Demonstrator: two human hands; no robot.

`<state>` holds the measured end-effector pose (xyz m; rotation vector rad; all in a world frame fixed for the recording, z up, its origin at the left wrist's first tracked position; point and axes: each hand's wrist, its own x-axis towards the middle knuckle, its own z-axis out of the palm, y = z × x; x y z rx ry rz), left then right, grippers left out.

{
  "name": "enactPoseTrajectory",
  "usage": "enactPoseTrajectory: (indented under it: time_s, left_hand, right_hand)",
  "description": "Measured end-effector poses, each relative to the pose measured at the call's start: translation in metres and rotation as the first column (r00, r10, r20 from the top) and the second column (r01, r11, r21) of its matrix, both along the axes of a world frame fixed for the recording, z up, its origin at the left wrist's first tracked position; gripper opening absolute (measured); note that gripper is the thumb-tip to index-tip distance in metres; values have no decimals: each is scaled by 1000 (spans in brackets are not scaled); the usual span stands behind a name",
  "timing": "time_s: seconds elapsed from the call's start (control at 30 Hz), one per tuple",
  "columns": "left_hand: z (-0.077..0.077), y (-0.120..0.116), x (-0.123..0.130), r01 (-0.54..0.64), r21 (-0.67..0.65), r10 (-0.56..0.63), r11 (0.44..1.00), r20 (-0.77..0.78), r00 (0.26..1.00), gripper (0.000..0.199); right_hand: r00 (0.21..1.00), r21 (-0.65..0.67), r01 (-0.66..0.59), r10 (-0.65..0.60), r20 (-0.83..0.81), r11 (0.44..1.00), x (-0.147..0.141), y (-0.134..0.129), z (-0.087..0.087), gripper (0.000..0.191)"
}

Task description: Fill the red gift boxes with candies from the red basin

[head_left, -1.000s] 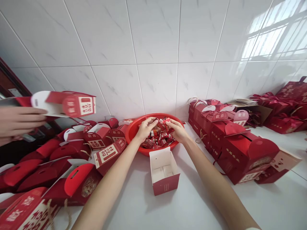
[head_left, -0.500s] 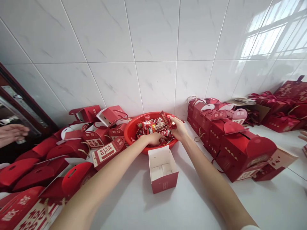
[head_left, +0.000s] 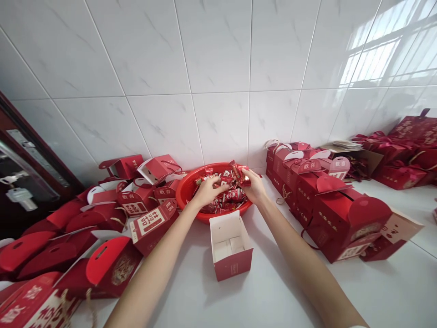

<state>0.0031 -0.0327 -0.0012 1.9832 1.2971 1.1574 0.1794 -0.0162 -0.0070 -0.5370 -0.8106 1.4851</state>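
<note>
A red plastic basket (head_left: 182, 193) full of wrapped sweets (head_left: 232, 196) stands against the tiled wall. Over its left part is my left hand (head_left: 209, 190), thumb and fingers bent round a small red wrapped sweet (head_left: 224, 183). At the right rim my right hand (head_left: 253, 184) is closed on red shiny wrapped sweets (head_left: 239, 174). In front of the basket, an open box (head_left: 233, 264), red outside and white inside, sits on the white table (head_left: 191, 287); the inside that shows holds no sweets.
Many red gift boxes (head_left: 112, 264) crowd the left side. More red boxes (head_left: 324, 218) stand in a row on the right, with ribboned boxes (head_left: 398, 173) beyond. A dark cabinet door with keys (head_left: 22, 197) is at far left.
My left hand has risen from among the sweets and moved slightly left. My right hand still holds its sweets. Another person's hand at the left edge has left the view.
</note>
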Motion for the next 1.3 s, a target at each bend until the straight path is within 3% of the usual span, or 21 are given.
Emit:
enactPoseTrajectory:
  time_s: [0.17, 0.27, 0.37, 0.57, 0.73, 0.87, 1.0, 1.13, 1.3]
  left_hand:
    - [0, -12, -1, 12, -120, 34, 993, 375, 927, 58]
    - [0, -17, -3, -1, -153, 71, 988, 454, 888, 63]
    - [2, -22, -2, 24, -119, 39, 993, 493, 869, 53]
    - [3, -24, 1, 65, -72, -21, 995, 492, 871, 55]
    - [3, -25, -2, 43, -25, -25, 999, 480, 877, 61]
    - [17, -39, -5, 62, -43, -33, 997, 497, 867, 51]
    - [37, -58, -7, 97, -13, -82, 995, 425, 902, 43]
    - [50, -75, -4, 112, 27, -114, 993, 381, 917, 47]
    - [57, -88, 5, 69, 45, -82, 997, 456, 886, 52]
  right_hand:
    - [999, 52, -31, 29, 37, 998, -1, -1, -1, 30]
    - [995, 85, -64, 57, 82, 994, -1, -2, 0, 32]
    - [991, 95, -86, 75, 111, 992, 0, -3, 0, 36]
    - [973, 113, -114, 87, 215, 987, -3, -9, 2, 41]
    - [951, 206, -115, 48, 306, 972, -8, -18, 9, 41]
    - [907, 309, -123, -19, 420, 943, -4, -33, 23, 35]
    - [867, 287, -226, 58, 495, 931, 5, -48, 40, 30]
    - [872, 299, -229, 59, 485, 926, 13, -61, 54, 28]
    - [897, 340, -177, 9, 443, 924, 18, -73, 62, 27]
